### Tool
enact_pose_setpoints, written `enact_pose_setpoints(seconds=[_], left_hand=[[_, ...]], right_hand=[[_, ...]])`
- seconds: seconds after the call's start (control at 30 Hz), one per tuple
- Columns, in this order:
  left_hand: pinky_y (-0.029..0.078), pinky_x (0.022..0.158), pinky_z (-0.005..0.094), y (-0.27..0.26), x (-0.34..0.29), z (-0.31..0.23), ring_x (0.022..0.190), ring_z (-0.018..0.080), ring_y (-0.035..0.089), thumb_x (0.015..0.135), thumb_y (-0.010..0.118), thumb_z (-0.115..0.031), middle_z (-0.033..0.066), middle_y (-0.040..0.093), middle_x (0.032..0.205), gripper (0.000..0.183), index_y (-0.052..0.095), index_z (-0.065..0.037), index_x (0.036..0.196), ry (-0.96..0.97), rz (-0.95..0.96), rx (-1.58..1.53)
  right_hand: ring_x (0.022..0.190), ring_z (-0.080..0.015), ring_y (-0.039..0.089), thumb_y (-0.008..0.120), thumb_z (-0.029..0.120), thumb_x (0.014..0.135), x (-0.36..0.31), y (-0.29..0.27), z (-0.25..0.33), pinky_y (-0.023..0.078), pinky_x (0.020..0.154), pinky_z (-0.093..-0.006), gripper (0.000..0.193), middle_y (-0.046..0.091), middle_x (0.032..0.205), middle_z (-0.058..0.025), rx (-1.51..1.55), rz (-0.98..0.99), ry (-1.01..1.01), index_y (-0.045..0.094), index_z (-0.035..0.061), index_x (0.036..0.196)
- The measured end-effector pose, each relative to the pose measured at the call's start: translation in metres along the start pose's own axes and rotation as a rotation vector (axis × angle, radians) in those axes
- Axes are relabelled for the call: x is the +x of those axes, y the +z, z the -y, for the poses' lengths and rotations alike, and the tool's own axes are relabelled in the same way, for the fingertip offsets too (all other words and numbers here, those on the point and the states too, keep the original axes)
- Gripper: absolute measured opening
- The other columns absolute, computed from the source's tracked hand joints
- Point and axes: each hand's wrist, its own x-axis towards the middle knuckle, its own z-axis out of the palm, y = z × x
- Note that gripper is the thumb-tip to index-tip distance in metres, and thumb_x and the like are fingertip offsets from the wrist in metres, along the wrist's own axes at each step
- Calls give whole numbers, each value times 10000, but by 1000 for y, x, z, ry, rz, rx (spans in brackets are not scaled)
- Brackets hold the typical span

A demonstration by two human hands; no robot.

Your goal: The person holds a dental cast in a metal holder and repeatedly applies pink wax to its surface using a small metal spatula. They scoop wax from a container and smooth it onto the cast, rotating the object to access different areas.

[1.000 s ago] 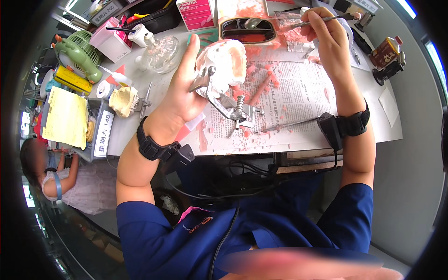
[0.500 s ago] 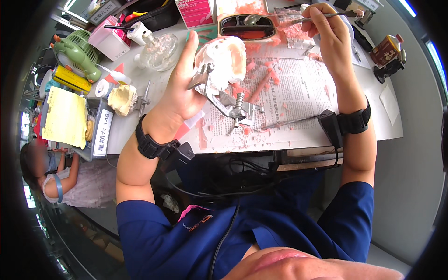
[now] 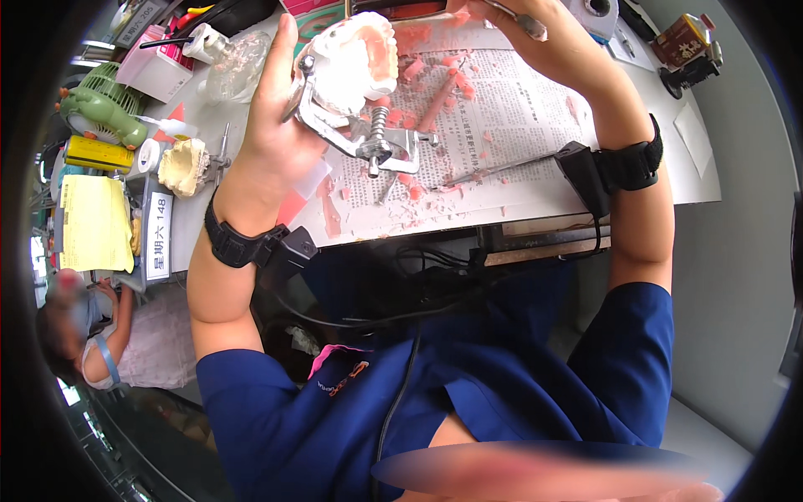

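Note:
My left hand point(image 3: 272, 121) is closed around a metal dental articulator point(image 3: 375, 149), held tilted above the table. Mounted in it is a white plaster dental cast point(image 3: 339, 79) with a pinkish tooth arch facing up. My right hand point(image 3: 552, 38) reaches to the far edge of the view, its fingertips partly cut off. It grips a slim metal wax-carving tool point(image 3: 529, 25), whose dull end sticks out over the hand towards me. Beneath both hands lies newspaper point(image 3: 519, 117) with a pink wax stick point(image 3: 437, 105) and wax crumbs. A metal spatula point(image 3: 502, 170) rests near my right wrist.
On the left stand a green fan point(image 3: 100, 105), a yellow plaster cast point(image 3: 184, 167), a glass vessel point(image 3: 242, 71) and a grey bin with yellow paper point(image 3: 96, 222). A dark-rimmed tray point(image 3: 401, 10) sits at the far edge. Another person point(image 3: 117, 335) is at far left.
The view has shifted, so the table sits higher in it. My right hand has moved left towards the tray, and its tool has turned. My left hand keeps hold of the articulator.

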Motion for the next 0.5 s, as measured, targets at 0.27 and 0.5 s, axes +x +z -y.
enact_pose_setpoints(seconds=[0.27,0.5], left_hand=[[551,780,352,2,0,-2,873,241,682,980,301,-560,131,683,1020,671,555,8,1232,-36,19,-55],[537,859,389,-9,0,3,986,251,657,1003,271,-515,148,644,1124,633,500,5,1283,49,39,14]], right_hand=[[959,-333,549,602,-8,737,-3,-5,14,454,828,-406,308,533,968,-150,-66,230,69,671,64,1029],[812,-288,564,594,-138,738,-11,19,-16,472,772,-367,463,597,1046,-104,-160,241,-59,646,66,1150]])
